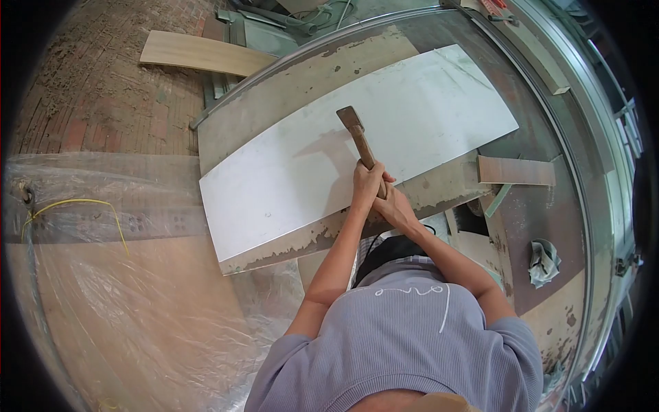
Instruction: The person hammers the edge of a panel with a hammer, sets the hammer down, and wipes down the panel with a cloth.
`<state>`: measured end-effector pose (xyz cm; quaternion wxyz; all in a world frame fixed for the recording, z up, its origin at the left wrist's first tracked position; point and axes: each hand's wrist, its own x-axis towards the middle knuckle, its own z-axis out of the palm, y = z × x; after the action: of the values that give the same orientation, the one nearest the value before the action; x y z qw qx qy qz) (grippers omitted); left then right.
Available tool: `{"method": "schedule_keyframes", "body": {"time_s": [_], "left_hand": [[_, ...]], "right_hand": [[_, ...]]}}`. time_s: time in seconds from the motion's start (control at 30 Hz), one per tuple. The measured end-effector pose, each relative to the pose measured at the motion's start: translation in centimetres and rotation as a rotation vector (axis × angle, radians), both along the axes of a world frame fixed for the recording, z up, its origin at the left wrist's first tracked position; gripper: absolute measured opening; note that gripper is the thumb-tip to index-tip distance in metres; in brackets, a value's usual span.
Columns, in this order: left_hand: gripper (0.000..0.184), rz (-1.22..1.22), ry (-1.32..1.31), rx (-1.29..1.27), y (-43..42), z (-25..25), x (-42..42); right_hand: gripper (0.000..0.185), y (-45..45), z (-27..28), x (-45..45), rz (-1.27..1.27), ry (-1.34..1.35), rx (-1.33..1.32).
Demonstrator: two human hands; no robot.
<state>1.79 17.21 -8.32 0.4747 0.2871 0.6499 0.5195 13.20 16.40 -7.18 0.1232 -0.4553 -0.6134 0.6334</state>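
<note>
A hatchet-like tool (362, 141) with a wooden handle and a flat metal head points away from my body. My left hand (368, 182) is wrapped round the handle, and my right hand (396, 207) grips its lower end, close behind the left. The metal head is over a long white panel (288, 178), which lies on a larger worn board (439, 184). A shadow of the tool falls on the panel to the left of the head.
Clear plastic sheeting (158, 302) covers a surface at the left. A wooden plank (199, 55) lies at the upper left. On the right are a short wood piece (516, 171), a crumpled cloth (544, 263) and a curved metal rail (573, 158). Red-handled pliers (495, 8) lie at the top.
</note>
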Motion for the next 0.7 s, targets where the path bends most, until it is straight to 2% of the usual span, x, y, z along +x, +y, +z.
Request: {"method": "schedule_keyframes", "body": {"time_s": [0.1, 0.17, 0.6, 0.7], "left_hand": [[0.02, 0.011, 0.008, 0.003, -0.1, 0.7, 0.3], [0.03, 0.011, 0.042, 0.03, -0.2, 0.8, 0.4], [0.027, -0.02, 0.043, -0.009, -0.2, -0.1, 0.1], [0.026, -0.008, 0.012, 0.068, -0.1, 0.1, 0.2]], "right_hand": [[0.063, -0.1, 0.1, 0.0, -0.017, -0.001, 0.031], [0.063, -0.2, -0.6, 0.0, -0.03, 0.024, 0.05], [0.061, -0.1, -0.8, 0.0, -0.043, 0.032, 0.036], [0.058, -0.2, -0.8, -0.2, -0.045, -0.008, 0.051]]}}
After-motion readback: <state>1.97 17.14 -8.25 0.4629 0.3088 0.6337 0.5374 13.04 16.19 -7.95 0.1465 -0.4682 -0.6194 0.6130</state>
